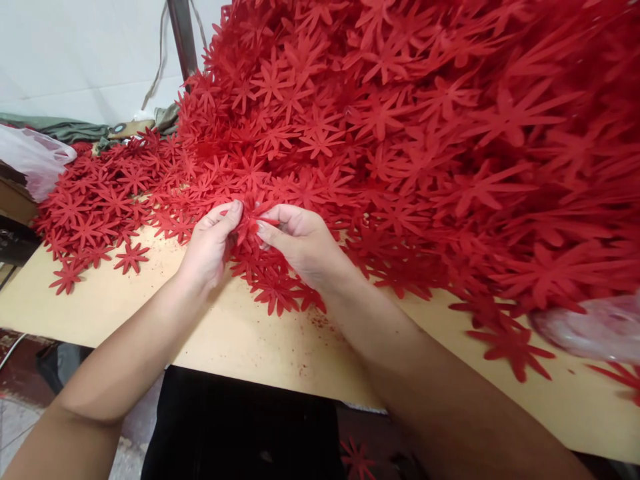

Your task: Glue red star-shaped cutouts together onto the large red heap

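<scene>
Red star-shaped felt flower cutout (pixel 253 220) sits pinched between our two hands, at the near edge of the big red felt flower pile (pixel 400 120). Left hand (pixel 210 243) thumb and fingers close on its left petals; right hand (pixel 300 243) fingertips grip its right side. Both hover just above the tan wooden tabletop (pixel 240 333).

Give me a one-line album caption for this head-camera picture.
Left hand and right hand pinch a red flower cutout beside a heaped pile of cutouts on a tan table.
</scene>
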Available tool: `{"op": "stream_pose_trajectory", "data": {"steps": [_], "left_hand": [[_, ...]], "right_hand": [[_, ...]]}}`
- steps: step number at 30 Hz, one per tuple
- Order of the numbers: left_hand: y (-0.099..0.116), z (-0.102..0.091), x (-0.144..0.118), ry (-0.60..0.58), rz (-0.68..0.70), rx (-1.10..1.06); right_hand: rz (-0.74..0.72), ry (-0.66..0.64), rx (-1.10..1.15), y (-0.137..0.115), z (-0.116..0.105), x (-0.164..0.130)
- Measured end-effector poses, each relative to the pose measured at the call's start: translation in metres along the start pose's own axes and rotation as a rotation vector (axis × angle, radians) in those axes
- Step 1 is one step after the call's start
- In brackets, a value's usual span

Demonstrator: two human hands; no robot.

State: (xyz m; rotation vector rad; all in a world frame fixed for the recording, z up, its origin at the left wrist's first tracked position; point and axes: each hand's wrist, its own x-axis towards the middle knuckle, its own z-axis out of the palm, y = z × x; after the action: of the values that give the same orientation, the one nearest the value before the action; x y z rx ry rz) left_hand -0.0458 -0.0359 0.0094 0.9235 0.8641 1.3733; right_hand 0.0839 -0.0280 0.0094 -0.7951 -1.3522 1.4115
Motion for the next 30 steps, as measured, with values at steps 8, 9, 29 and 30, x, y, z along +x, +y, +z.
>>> {"op": "stream_pose_trajectory", "data": {"steps": [8,9,29,30], "left_hand": [[0.009,-0.016,0.010,0.196,-0.004,-0.013],[0.013,-0.024,0.014,0.238,0.017,-0.033],[0.000,-0.004,-0.005,-0.037,-0.154,0.102],[-0.001,-0.004,-0.005,-0.036,-0.155,0.100]], "right_hand": [[0.004,-0.006,-0.041,-0.007,-0.001,-0.003],[-0.006,0.005,-0.037,-0.007,-0.002,-0.003],[0.090,0.160,0.156,0.004,-0.016,0.003],[0.092,0.147,0.159,0.003,-0.016,0.003]]}}
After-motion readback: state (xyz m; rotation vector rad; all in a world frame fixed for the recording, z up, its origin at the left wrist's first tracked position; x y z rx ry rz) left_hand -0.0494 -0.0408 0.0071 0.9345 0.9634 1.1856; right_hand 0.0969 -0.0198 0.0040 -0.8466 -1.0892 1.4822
